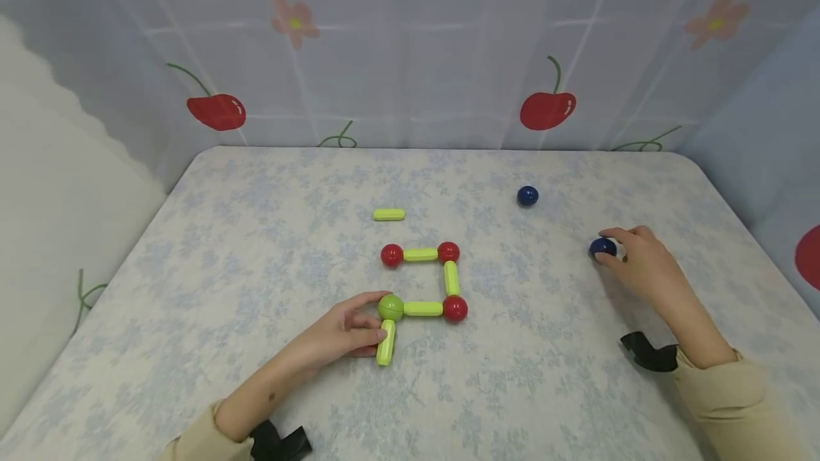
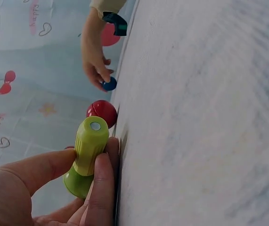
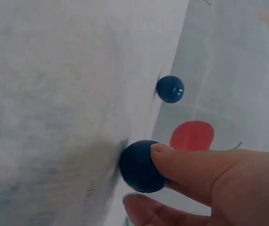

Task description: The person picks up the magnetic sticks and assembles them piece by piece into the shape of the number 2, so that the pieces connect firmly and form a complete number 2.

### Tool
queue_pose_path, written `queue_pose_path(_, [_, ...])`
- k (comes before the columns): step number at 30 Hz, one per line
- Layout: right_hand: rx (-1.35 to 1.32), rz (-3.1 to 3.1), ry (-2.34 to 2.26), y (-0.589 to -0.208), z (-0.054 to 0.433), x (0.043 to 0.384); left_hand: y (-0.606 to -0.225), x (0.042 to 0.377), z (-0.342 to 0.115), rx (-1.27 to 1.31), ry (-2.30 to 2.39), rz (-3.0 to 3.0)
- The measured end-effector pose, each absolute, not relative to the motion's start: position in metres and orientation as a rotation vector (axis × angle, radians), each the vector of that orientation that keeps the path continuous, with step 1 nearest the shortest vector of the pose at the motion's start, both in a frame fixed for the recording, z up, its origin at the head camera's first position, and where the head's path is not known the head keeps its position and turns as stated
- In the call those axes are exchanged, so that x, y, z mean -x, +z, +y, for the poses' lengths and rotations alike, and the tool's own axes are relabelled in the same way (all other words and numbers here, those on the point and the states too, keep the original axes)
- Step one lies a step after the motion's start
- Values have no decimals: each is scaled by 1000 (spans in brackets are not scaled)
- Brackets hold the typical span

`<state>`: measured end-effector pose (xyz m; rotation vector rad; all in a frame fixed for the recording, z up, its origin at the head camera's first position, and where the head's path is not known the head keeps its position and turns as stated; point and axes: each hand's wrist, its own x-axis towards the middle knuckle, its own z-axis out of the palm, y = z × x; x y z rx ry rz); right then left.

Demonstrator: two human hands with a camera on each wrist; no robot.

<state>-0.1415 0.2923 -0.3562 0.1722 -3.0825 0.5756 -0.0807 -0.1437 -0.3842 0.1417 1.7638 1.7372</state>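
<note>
My left hand (image 1: 346, 329) pinches a yellow-green rod (image 1: 386, 343) between thumb and fingers. The rod's upper end meets a green ball (image 1: 391, 307), and its free end shows a round metal tip in the left wrist view. From the green ball another yellow-green rod (image 1: 423, 309) runs to a red ball (image 1: 455, 309); a rod (image 1: 451, 278) leads up to a second red ball (image 1: 448, 252), then a rod (image 1: 420, 255) to a third red ball (image 1: 392, 255). At the right, my right hand (image 1: 643, 269) grips a dark blue ball (image 3: 142, 166) between thumb and fingers, close to the tabletop.
Another blue ball (image 1: 528, 196) lies farther back on the table. A loose yellow-green rod (image 1: 389, 215) lies behind the joined pieces. The patterned tabletop (image 1: 256, 233) ends at a curtain (image 1: 410, 48) with cherries and flowers. Black straps (image 1: 649, 352) are on both wrists.
</note>
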Motion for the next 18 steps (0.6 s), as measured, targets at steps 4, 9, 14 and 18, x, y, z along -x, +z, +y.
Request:
queue_pose_path(4, [-207, -3113, 641, -363, 303, 144, -384, 82, -144, -148, 1736, 1782])
queue_pose_path(9, [-191, -3098, 699, -365, 300, 139, -384, 82, -144, -136, 1737, 1780])
queue_pose_path(14, [-254, -3097, 856, -362, 287, 130, -387, 83, -144, -125, 1747, 1766])
queue_pose_path(18, [-381, -3053, 1109, -361, 263, 119, -386, 84, -144, -119, 1759, 1755])
